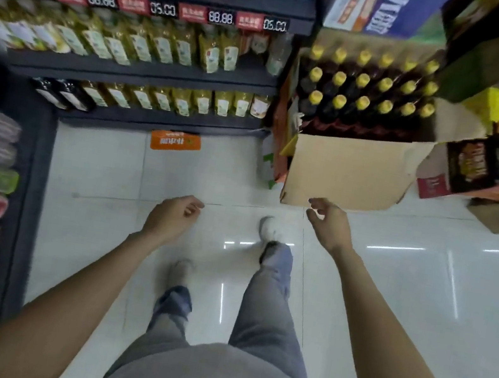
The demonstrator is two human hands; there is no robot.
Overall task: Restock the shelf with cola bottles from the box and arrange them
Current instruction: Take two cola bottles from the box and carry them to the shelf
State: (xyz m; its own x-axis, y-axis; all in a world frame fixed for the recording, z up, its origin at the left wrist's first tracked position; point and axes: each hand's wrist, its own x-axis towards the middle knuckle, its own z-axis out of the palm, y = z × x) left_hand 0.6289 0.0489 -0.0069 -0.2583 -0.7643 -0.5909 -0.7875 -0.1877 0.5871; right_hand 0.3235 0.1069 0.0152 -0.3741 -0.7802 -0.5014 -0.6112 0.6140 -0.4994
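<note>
Both my hands empty, out over the floor (pixel 104 170), lower middle of frame. Left hand (pixel 171 220) loosely curled, fingers (pixel 193 207) relaxed, holding nothing. Right hand (pixel 328 224) open, fingers (pixel 317 204) spread and slightly bent, just in front of the lower edge of the box flap (pixel 349 173), can't tell if touching it. Box (pixel 287 135) sits open at upper right of frame, packed with dark bottles (pixel 366 86) with yellow caps, standing upright in rows. Shelf (pixel 142 70) fills upper left, stocked with yellowish bottles; two dark bottles (pixel 64 94) at the left end of the lowest row. Price tags (pixel 134 3) along the upper shelf edge. More cartons (pixel 491 171) at far right. My white shoe (pixel 269 227) on the floor between the hands.
</note>
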